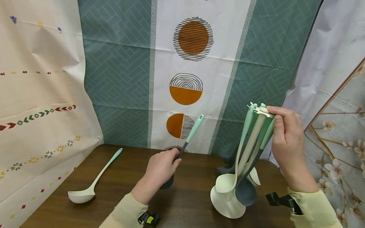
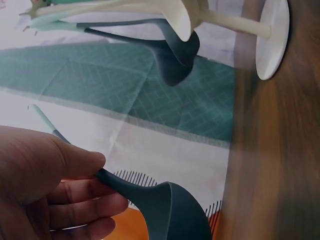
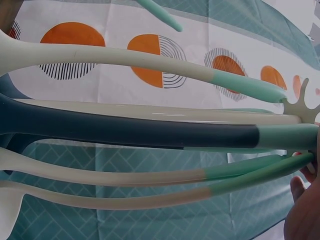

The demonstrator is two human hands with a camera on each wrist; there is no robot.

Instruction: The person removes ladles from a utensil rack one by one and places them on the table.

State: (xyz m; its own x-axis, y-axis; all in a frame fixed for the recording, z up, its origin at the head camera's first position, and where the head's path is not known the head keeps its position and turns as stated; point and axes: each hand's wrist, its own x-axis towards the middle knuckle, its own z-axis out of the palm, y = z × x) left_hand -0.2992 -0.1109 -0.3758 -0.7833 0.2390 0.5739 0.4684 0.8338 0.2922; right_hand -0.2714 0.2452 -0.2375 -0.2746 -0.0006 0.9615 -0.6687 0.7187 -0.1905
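We see the left hand curled round the dark shaft of a dark ladle, thumb on one side and fingers on the other, near the bowl end. The ladle is held over the middle of the desk, its mint grip pointing up and away from the person and its bowl hanging low behind the hand. We cannot tell whether that bowl touches the wood.

To the right, we see a cream stand with a round base and a notched top piece. The right hand grips it at the top, index finger laid on the top piece and thumb bent beside a mint handle. The stand leans in the head view, though we cannot tell whether its base lies flat.

Several mint-handled utensils hang round the pole: we make out a pale spoon at the front left, a dark spoon at the front right, and dark utensils behind.

Well apart on the desk's left side, we find a pale ladle lying with its mint grip towards the back. Behind everything we see a patterned cloth of green panels and a white strip with orange circles.
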